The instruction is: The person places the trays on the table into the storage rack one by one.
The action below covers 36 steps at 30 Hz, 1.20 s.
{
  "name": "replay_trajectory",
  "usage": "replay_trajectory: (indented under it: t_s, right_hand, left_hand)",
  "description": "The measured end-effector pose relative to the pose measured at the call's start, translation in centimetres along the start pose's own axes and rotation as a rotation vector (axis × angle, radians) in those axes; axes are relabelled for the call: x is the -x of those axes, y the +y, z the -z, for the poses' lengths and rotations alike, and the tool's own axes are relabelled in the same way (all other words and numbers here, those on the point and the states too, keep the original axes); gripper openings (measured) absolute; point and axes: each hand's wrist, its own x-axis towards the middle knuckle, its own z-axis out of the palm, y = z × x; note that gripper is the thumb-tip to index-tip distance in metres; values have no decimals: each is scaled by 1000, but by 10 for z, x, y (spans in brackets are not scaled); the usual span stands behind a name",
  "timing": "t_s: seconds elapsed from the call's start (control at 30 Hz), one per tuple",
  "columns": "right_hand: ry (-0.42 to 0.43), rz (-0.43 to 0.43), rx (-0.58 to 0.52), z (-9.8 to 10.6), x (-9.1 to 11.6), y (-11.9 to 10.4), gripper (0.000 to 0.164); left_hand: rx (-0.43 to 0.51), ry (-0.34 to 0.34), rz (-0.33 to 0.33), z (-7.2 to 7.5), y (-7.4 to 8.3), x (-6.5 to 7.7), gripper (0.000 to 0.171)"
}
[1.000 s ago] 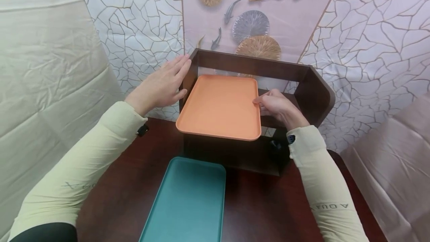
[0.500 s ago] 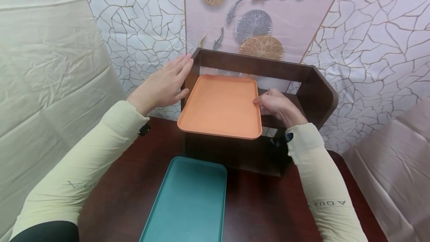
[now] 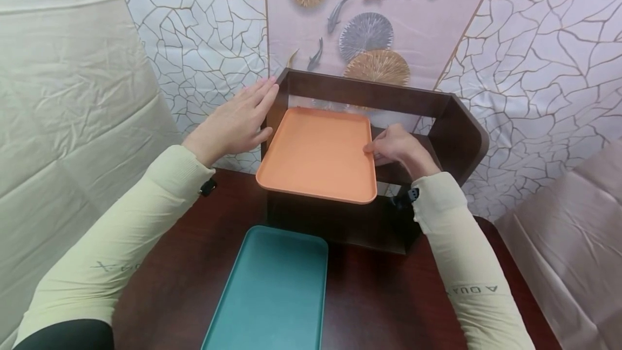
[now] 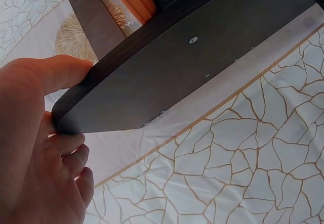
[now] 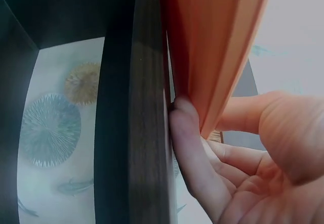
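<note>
An orange rectangular tray (image 3: 323, 155) lies over the upper tier of a dark brown wooden shelf unit (image 3: 369, 86), its near edge jutting out towards me. My right hand (image 3: 396, 147) pinches the tray's right rim. In the right wrist view, the thumb is on one side of the orange tray (image 5: 223, 42), and a fingertip sits between it and the shelf board (image 5: 151, 113). At the unit's left side panel, my left hand (image 3: 233, 120) holds the upper front corner. The left wrist view shows the thumb on the panel's edge (image 4: 121, 49) and the other fingers bent around the corner.
A teal tray (image 3: 277, 285) lies on the dark reddish table (image 3: 369, 301) in front of the unit. The unit's right side panel (image 3: 459, 134) rises beyond my right hand. Patterned cloth (image 3: 204, 31) hangs behind, with pale cloth (image 3: 73, 123) on the left.
The orange tray and my right hand have shifted very slightly left over the last half second. My left hand keeps its place on the side panel, and the teal tray has not moved.
</note>
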Motion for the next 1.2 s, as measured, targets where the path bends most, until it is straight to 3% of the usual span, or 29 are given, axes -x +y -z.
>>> replay_trajectory:
  t_s: [0.27,0.67,1.03,1.2]
  right_hand:
    - [13,36,33,2,3,0,38]
    - [84,73,203,3,7,8,33]
    - [3,89,106,18,39,5,39]
    - [-47,107,112,23,59,12,40]
  left_hand:
    - [1,-4,7,1,2,1,82]
    - [-2,1,12,-2,5,1,82]
    - [-12,-19,15,2,3,0,84]
    - [-5,-21,15,2,1,0,84]
